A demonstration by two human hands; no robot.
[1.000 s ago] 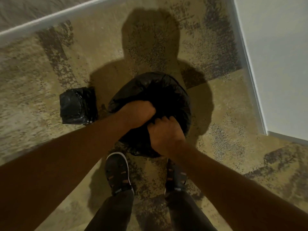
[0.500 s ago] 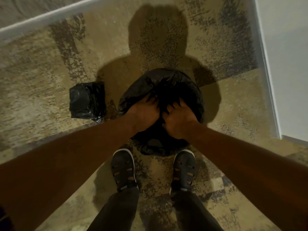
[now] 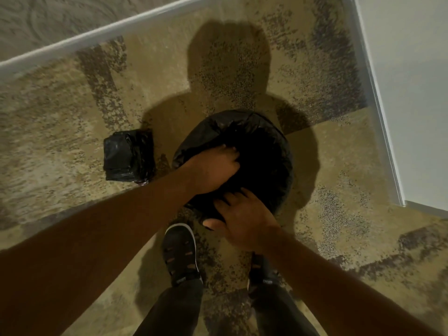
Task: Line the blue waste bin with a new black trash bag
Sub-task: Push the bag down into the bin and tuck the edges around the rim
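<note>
A black trash bag (image 3: 261, 141) covers a round bin on the carpet in front of my feet; no blue of the bin shows. My left hand (image 3: 215, 168) presses down on the bag at the near left of the opening, fingers curled into the plastic. At the near rim, my right hand (image 3: 242, 217) has its fingers spread over the bag and its thumb under the bag's edge. The inside of the bag is dark.
A folded stack of black bags (image 3: 128, 156) lies on the carpet left of the bin. A white wall with baseboard (image 3: 378, 112) runs along the right, and a white ledge (image 3: 97, 37) crosses the far left. My two shoes (image 3: 180, 253) stand just behind the bin.
My right hand slid from the bag's middle back to the near rim and spread out. My left hand moved slightly further into the opening.
</note>
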